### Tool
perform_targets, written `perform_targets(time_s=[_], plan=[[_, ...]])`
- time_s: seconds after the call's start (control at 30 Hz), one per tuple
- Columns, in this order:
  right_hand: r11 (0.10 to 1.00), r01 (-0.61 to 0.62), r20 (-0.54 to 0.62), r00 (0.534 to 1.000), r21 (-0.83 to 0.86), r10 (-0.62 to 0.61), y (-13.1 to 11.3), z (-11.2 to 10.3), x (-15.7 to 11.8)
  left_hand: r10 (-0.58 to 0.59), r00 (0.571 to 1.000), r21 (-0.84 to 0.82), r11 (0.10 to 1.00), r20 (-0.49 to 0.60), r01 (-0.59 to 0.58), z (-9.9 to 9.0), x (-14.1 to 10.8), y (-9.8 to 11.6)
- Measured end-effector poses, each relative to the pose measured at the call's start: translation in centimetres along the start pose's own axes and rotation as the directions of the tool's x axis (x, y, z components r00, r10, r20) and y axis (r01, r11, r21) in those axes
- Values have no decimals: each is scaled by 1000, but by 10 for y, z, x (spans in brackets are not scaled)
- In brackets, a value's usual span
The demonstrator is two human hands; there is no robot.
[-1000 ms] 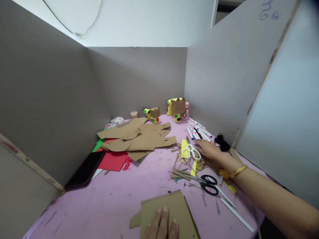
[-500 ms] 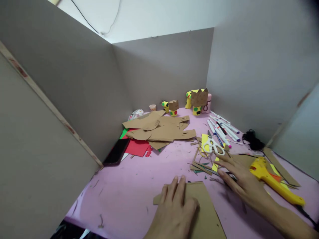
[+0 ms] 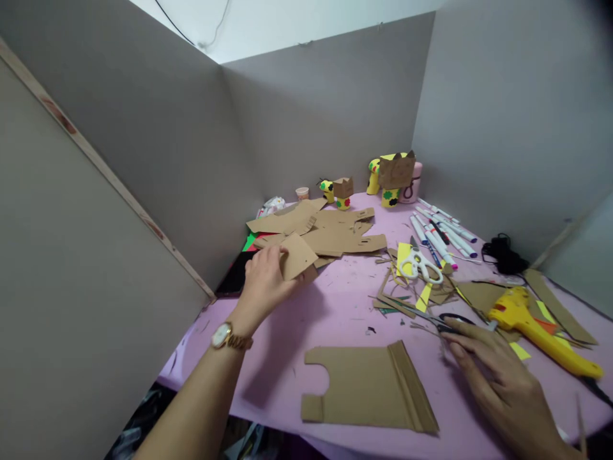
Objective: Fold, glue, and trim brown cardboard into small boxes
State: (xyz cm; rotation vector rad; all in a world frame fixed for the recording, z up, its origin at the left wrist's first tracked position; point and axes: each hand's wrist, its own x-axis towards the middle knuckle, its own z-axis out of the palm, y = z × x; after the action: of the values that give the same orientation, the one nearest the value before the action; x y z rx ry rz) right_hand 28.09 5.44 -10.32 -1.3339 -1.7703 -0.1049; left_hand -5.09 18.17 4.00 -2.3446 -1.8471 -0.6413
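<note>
The left hand (image 3: 264,278) grips a cardboard piece (image 3: 299,257) above the counter (image 3: 349,319), toward its left edge. The right hand (image 3: 498,370) is at black-handled scissors (image 3: 433,318); its grip I cannot tell. Notched cardboard (image 3: 361,386) lies near the front edge.

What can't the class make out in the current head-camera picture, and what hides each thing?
All in the head view:
Black-handled scissors: the right hand covers part of the handles; whether it grips them is unclear.
Cardboard piece: the left hand hides part of its left edge.
Black phone: partly hidden behind the left hand.
Glue gun cord: cut off by the right edge.
Watch: dial too small to read.
</note>
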Motion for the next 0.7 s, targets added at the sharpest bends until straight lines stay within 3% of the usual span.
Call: perform_targets(time_s=[0.27, 0.43, 0.57, 0.7], plan=[[1000, -10, -8, 1000, -16, 10, 0, 3, -6, 139, 990, 75, 988, -13, -138, 34, 49, 3], [999, 40, -37, 998, -34, -41, 0, 3, -2, 233, 969, 128, 962, 81, -242, 41, 80, 15], [998, 33, -54, 998, -45, -36, -1, 4, 0, 248, 953, 188, 941, 176, -280, 30, 96, 28], [999, 21, -33, 999, -35, -23, 8, 6, -3, 217, 968, 234, 942, 128, -242, 6, 113, 40]])
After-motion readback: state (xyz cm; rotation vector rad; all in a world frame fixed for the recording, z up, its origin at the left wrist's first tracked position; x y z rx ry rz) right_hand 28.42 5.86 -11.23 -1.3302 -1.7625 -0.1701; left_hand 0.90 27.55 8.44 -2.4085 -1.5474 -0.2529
